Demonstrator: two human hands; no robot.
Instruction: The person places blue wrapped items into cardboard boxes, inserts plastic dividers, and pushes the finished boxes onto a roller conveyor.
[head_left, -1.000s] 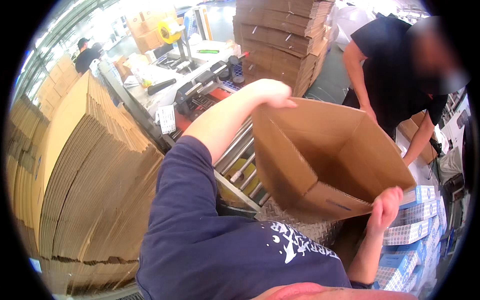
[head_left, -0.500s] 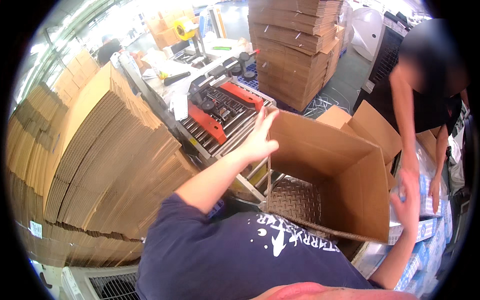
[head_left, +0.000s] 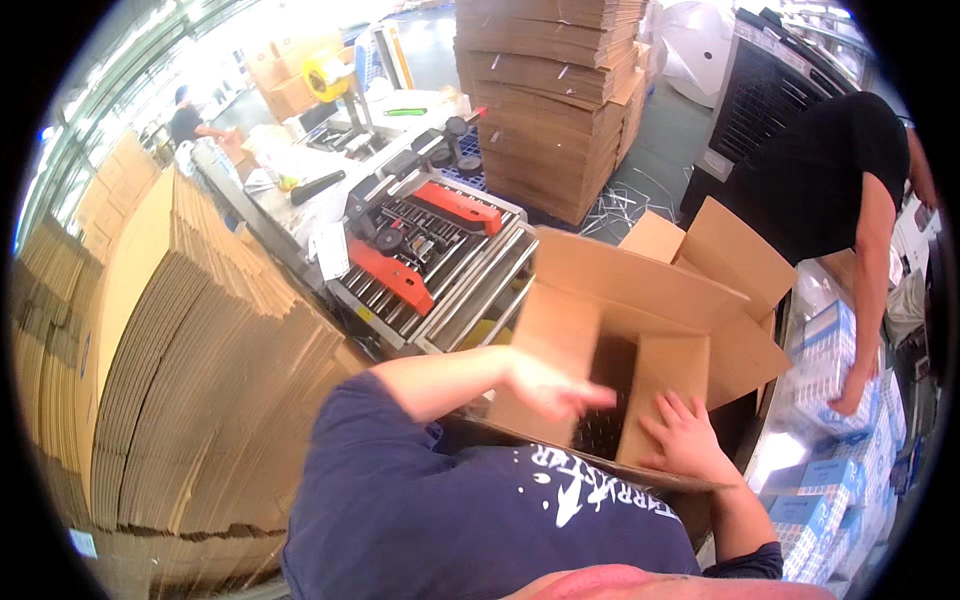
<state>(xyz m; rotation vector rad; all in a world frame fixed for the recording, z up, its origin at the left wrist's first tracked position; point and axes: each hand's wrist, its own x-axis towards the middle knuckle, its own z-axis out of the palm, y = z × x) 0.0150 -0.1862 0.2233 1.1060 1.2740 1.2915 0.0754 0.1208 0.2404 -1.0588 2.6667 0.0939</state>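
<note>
In front of me stands a brown cardboard box (head_left: 640,272). Its left flap (head_left: 548,345) and right flap (head_left: 668,380) lean inward, with a dark gap between them. My left hand (head_left: 556,390), slightly blurred, is at the left flap with its index finger stretched out over the gap; it grips nothing. Flat against the right flap lies my right hand (head_left: 686,440), fingers spread. Beyond the box's right side another open carton (head_left: 740,255) shows its raised flaps.
A roller conveyor with red guides (head_left: 395,280) sits ahead left. Flattened cartons (head_left: 210,350) are stacked at left, more (head_left: 550,110) at the back. A co-worker in black (head_left: 800,170) reaches down to blue-and-white packs (head_left: 825,350) at right. Loose straps (head_left: 635,205) litter the floor.
My left hand has dropped from the box's far left corner, and my right has come in from the right. Side flaps now cover part of the opening. The co-worker has shifted away.
</note>
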